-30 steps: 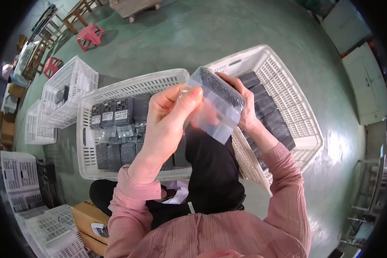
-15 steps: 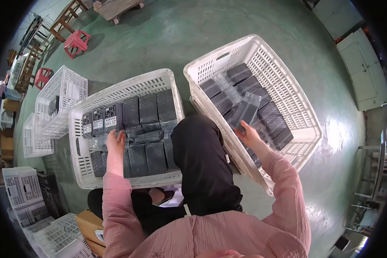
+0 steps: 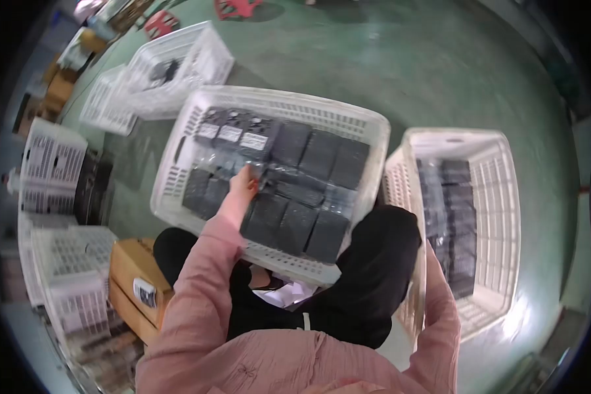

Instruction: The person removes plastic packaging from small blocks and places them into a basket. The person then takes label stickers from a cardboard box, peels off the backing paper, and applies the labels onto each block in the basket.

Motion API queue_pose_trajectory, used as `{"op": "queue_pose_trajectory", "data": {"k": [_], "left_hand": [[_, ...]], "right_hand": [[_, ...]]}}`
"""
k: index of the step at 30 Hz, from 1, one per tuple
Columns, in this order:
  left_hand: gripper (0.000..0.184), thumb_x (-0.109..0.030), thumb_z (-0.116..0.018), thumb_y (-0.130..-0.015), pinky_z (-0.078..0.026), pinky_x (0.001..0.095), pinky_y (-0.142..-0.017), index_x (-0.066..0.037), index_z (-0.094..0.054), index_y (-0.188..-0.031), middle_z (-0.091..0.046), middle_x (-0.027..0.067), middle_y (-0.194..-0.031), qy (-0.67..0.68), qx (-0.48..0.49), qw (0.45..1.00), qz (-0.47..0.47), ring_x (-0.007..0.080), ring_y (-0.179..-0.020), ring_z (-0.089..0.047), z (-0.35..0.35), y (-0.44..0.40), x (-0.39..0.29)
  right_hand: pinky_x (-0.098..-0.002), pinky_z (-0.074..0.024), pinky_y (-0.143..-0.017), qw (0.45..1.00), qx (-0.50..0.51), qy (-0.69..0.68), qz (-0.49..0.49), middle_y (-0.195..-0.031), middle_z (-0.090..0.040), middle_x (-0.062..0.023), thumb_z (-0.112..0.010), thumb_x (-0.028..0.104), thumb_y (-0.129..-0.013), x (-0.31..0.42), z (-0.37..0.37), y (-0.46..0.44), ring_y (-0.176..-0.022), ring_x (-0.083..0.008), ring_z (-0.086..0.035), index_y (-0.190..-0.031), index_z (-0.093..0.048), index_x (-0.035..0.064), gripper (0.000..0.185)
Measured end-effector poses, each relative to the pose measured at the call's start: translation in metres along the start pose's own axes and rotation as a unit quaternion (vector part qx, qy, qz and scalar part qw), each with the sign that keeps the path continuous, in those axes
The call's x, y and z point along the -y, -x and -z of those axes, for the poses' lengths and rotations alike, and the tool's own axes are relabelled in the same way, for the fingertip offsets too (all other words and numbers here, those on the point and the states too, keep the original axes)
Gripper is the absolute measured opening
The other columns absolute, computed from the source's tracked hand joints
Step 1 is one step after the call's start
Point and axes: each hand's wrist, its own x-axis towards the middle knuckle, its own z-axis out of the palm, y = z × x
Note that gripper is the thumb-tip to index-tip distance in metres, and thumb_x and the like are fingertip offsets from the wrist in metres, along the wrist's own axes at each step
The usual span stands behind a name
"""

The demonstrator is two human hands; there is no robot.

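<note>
My left hand [image 3: 244,182] is over the middle of the nearer white crate [image 3: 276,98], its fingers curled down among clear plastic wrap. What they grip there is hidden and blurred. Around it stand two rows of dark, plastic-wrapped boxes [image 3: 267,220], and several at the back left carry white labels [image 3: 254,140]. Flat wrapped packets [image 3: 295,187] lie between the rows. My right sleeve [image 3: 442,295] reaches to the right crate [image 3: 499,135], with the hand itself out of sight by my knee. More dark wrapped boxes [image 3: 458,220] fill part of that crate.
White crates [image 3: 177,49] stand at the back left, with more stacked crates [image 3: 51,164] at the far left. A cardboard box [image 3: 134,289] sits beside my left leg. Red stools [image 3: 161,24] are on the green floor [image 3: 374,59] behind.
The view has turned left, so both crates appear shifted. My left hand has gone from spread fingers to curled ones. My right hand, earlier at a wrapped packet, is now hidden.
</note>
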Motion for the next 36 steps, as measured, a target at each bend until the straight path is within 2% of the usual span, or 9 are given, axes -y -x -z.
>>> {"op": "queue_pose_trajectory", "data": {"k": [1, 8, 13, 19, 22, 25, 26, 30, 36], "left_hand": [[0.023, -0.030, -0.066, -0.089, -0.038, 0.0240, -0.041, -0.010, -0.057, -0.083, -0.053, 0.0054, -0.068, 0.187, -0.123, 0.950, 0.218, 0.0151, -0.055, -0.052, -0.028, 0.023, -0.053], [0.022, -0.025, -0.064, -0.089, -0.032, 0.0248, -0.042, -0.011, -0.054, -0.075, -0.055, 0.0001, -0.063, 0.161, -0.153, 0.974, 0.045, 0.0087, -0.048, -0.046, -0.053, 0.058, -0.106], [0.028, -0.022, -0.063, -0.091, -0.030, 0.0237, -0.048, -0.011, -0.053, -0.067, -0.053, -0.0023, -0.060, 0.190, -0.031, 0.971, -0.138, 0.0066, -0.050, -0.045, -0.081, 0.122, -0.201], [0.027, -0.022, -0.061, -0.096, -0.036, 0.0221, -0.056, -0.011, -0.054, -0.073, -0.057, -0.0010, -0.072, 0.220, 0.167, 0.932, -0.234, 0.0066, -0.060, -0.049, -0.123, 0.227, -0.274], [0.024, -0.020, -0.058, -0.098, -0.039, 0.0231, -0.058, -0.009, -0.054, -0.077, -0.057, 0.0012, -0.075, 0.232, 0.248, 0.907, -0.248, 0.0081, -0.063, -0.049, -0.157, 0.292, -0.309], [0.024, -0.018, -0.053, -0.100, -0.039, 0.0237, -0.057, -0.006, -0.054, -0.080, -0.057, 0.0046, -0.076, 0.244, 0.324, 0.883, -0.236, 0.0094, -0.061, -0.049, -0.175, 0.346, -0.334], [0.025, -0.019, -0.052, -0.100, -0.039, 0.0238, -0.057, -0.006, -0.054, -0.080, -0.057, 0.0051, -0.076, 0.245, 0.344, 0.875, -0.235, 0.0094, -0.060, -0.048, -0.178, 0.355, -0.338], [0.027, -0.027, -0.052, -0.101, -0.045, 0.0233, -0.064, -0.002, -0.063, -0.099, -0.068, 0.0051, -0.096, 0.139, 0.432, 0.842, -0.292, 0.0108, -0.075, -0.062, -0.203, 0.340, -0.330], [0.027, -0.024, -0.058, -0.095, -0.048, 0.0284, -0.071, -0.003, -0.061, -0.112, -0.067, 0.0098, -0.108, 0.145, 0.202, 0.954, -0.169, 0.0180, -0.088, -0.065, -0.163, 0.223, -0.272]], "right_hand": [[-0.0422, -0.0522, -0.074, 0.999, -0.004, 0.032, 0.011, -0.091, -0.070, -0.0175, -0.068, 0.043, -0.079, -0.004, 0.010, 0.000, -0.083, -0.0262, -0.069, -0.096, -0.070, -0.0047, 0.050], [-0.0405, -0.0520, -0.078, 0.969, -0.122, 0.208, 0.050, -0.091, -0.070, -0.0187, -0.069, 0.040, -0.077, -0.003, 0.066, 0.006, -0.084, -0.0302, -0.069, -0.100, -0.071, 0.0014, 0.045], [-0.0379, -0.0519, -0.086, 0.891, -0.287, 0.081, 0.342, -0.100, -0.068, -0.0175, -0.061, 0.011, -0.087, 0.191, 0.080, 0.132, -0.095, -0.0296, -0.067, -0.110, -0.062, -0.0004, 0.026], [-0.0399, -0.0399, -0.106, 0.819, -0.181, 0.092, 0.537, -0.137, -0.050, -0.0189, -0.080, 0.009, -0.071, 0.332, 0.049, 0.262, -0.129, -0.0318, -0.048, -0.140, -0.041, 0.0013, 0.080], [-0.0413, -0.0396, -0.105, 0.731, -0.154, 0.146, 0.649, -0.139, -0.044, -0.0246, -0.083, 0.007, -0.064, 0.356, 0.026, 0.283, -0.128, -0.0387, -0.046, -0.142, -0.034, -0.0023, 0.093], [-0.0371, -0.0517, -0.087, 0.691, -0.254, -0.025, 0.677, -0.121, -0.060, -0.0184, -0.077, 0.000, -0.063, 0.351, 0.018, 0.266, -0.105, -0.0347, -0.063, -0.132, -0.047, 0.0019, 0.074], [-0.0352, -0.0544, -0.075, 0.680, -0.274, -0.063, 0.677, -0.105, -0.067, -0.0138, -0.074, -0.001, -0.064, 0.345, 0.026, 0.267, -0.088, -0.0321, -0.068, -0.123, -0.053, 0.0029, 0.063], [-0.0326, -0.0542, -0.077, 0.789, -0.276, -0.072, 0.545, -0.094, -0.069, -0.0151, -0.078, 0.007, -0.071, 0.302, 0.054, 0.259, -0.085, -0.0238, -0.069, -0.111, -0.058, -0.0003, 0.045], [-0.0293, -0.0523, -0.074, 0.877, -0.345, -0.242, 0.229, -0.094, -0.069, -0.0099, -0.078, 0.023, -0.080, 0.166, 0.107, 0.187, -0.082, -0.0143, -0.064, -0.109, -0.059, -0.0061, 0.046]]}}
